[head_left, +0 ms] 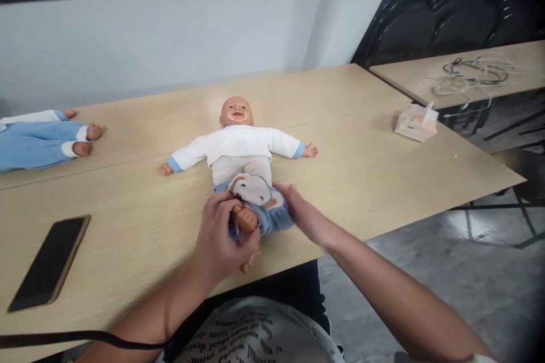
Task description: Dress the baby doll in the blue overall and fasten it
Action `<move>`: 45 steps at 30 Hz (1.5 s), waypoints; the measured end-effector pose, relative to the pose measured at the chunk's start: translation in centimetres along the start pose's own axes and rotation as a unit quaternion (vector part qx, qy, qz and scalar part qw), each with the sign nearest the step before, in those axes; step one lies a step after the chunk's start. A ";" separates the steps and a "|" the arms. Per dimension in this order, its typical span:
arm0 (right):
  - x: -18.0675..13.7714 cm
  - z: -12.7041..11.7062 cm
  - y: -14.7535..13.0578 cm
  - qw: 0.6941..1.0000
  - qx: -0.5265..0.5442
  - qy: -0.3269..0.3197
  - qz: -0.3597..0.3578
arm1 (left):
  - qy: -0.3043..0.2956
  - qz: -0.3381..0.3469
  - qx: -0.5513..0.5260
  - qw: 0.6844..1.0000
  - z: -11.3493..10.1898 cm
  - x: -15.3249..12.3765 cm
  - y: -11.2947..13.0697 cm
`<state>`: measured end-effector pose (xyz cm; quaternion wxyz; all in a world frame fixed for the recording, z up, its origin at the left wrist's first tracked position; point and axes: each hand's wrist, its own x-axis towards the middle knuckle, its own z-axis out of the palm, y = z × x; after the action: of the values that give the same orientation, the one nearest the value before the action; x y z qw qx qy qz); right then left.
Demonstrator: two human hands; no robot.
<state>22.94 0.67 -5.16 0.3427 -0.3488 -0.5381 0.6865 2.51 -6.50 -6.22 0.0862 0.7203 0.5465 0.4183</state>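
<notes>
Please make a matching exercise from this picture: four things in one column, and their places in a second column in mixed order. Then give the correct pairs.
Things:
1. phone
2. tissue box
3. doll
4. cables

Places:
A. on the second table, far right
B. table middle, lying on its back
C. near left part of the table
D. right part of the table

Pairs: 1-C, 2-D, 3-B, 4-A

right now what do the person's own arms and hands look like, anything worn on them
Both forearms are bare, with no sleeves in view. The left hand and right hand show no gloves or rings. A thin black cable runs across the left arm near the elbow.
</notes>
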 end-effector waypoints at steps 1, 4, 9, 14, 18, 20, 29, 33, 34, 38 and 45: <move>-0.3 -0.6 -0.4 0.999 -0.047 -0.024 -0.005 | 0.008 -0.010 -0.004 1.000 -0.2 0.0 0.2; -0.3 -2.4 -1.1 0.986 -0.157 -0.057 0.003 | 0.031 -0.005 -0.007 0.999 -0.5 -0.4 0.7; 5.0 -5.3 0.5 0.976 -0.204 0.048 -0.057 | 0.101 0.132 0.008 0.986 0.3 -1.4 0.8; 12.6 -7.2 2.0 0.913 -0.379 0.133 -0.070 | 0.056 0.257 -0.016 0.965 1.5 -2.0 0.3; 11.6 -6.4 1.7 0.890 -0.406 0.193 -0.075 | -0.030 0.231 -0.004 0.972 2.3 -1.9 0.8; 7.8 -5.2 1.3 0.892 -0.364 0.251 -0.091 | -0.067 0.215 0.017 0.974 2.9 -1.8 1.3; -5.3 -3.1 -0.5 0.966 -0.235 0.079 0.068 | -0.216 0.184 0.005 0.959 5.6 -1.4 4.0; -4.1 -5.0 -0.2 0.964 -0.255 0.055 0.050 | -0.123 0.099 -0.097 0.983 3.2 -1.4 1.4; -4.0 -5.2 -0.1 0.958 -0.279 0.053 0.038 | -0.070 0.032 -0.098 0.992 2.6 -1.4 0.3; -5.5 -3.0 1.0 0.858 -0.480 0.169 -0.071 | -0.027 -0.218 -0.095 0.971 1.6 -1.7 -4.3; -10.6 4.4 6.3 0.776 -0.591 0.157 -0.152 | -0.046 -0.292 -0.257 0.920 3.2 -1.1 -6.3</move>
<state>24.16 -11.65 -9.42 0.2492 -0.4995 -0.8227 0.1080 0.24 -3.94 -12.46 0.4116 0.5001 0.6019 0.4671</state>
